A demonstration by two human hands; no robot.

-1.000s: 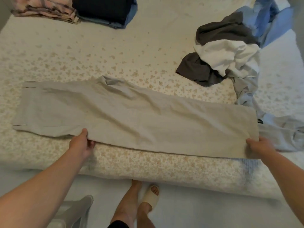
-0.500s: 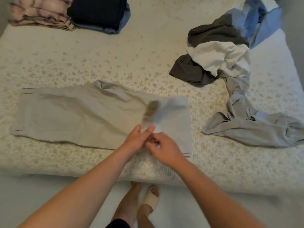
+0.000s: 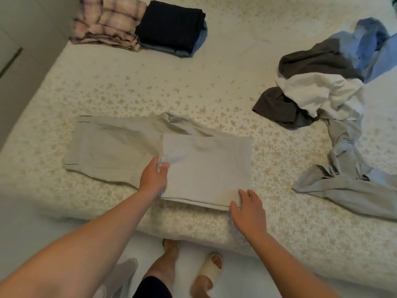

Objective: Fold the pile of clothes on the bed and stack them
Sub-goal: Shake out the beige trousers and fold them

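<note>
We pinch the half-folded beige pants (image 3: 206, 166) with our left hand (image 3: 153, 179); our right hand (image 3: 249, 209) is loose. Beyond the pants sit two folded stacks (image 3: 139, 26); right of the pants, a messy pile (image 3: 326, 87) waits.

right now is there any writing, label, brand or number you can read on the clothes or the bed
None: no readable text shows in the head view.
The beige trousers under the left hand and right hand show plain cloth, with no tag in sight.
The folded stack and the unfolded pile show no print or logo.
The bed sheet bears only a small floral pattern.
</note>
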